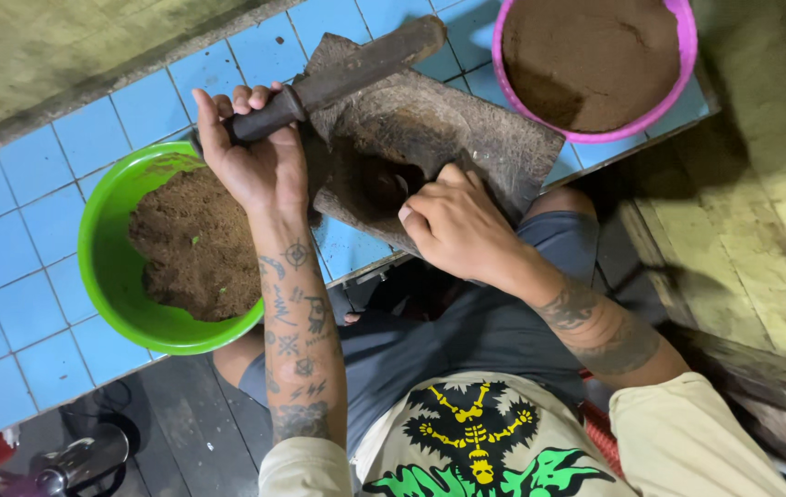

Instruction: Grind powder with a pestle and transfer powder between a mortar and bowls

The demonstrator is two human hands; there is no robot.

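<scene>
My left hand (260, 156) is wrapped tight round the dark handle of a big knife (338, 78), its broad blade lying across the top of a worn wooden board (494, 138). My right hand (453, 221) is curled, fingers bent down onto a dark brown lump (379, 184) in the hollow of the board; how firmly it grips I cannot tell. The board sits tilted at the near edge of the counter (34, 267), which is laid with small blue tiles and pale grout. Just left of my left wrist stands a green bowl (103, 248) half full of brown crumbly stuff, overhanging the counter edge. A pink bowl (683, 55) of the same brown stuff stands beyond the board, at the far right. Past the tiles runs a stained, yellowish wall (62, 46). Below the counter, dark floorboards (200, 405) and my grey shorts (430, 350)
</scene>
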